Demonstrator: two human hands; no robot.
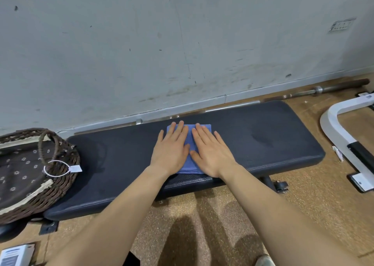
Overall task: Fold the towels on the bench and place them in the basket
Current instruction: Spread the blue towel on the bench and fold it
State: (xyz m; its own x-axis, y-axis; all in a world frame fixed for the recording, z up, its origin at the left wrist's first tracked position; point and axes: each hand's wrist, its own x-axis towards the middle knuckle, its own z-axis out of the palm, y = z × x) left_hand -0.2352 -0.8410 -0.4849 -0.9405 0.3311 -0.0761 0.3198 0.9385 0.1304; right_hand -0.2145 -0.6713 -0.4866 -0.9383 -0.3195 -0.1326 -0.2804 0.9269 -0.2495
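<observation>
A small blue towel (190,165) lies folded in the middle of the dark padded bench (263,140). My left hand (172,148) and my right hand (210,150) lie flat side by side on the towel with straight fingers, pressing it down and covering most of it. A brown wicker basket (64,176) with a dark flowered lining stands on the bench's left end; its handle carries a white tag.
A grey wall runs close behind the bench, with a barbell (323,89) on the floor along it. A white metal frame (340,128) stands on the cork floor at the right. A white box (16,255) sits at the bottom left.
</observation>
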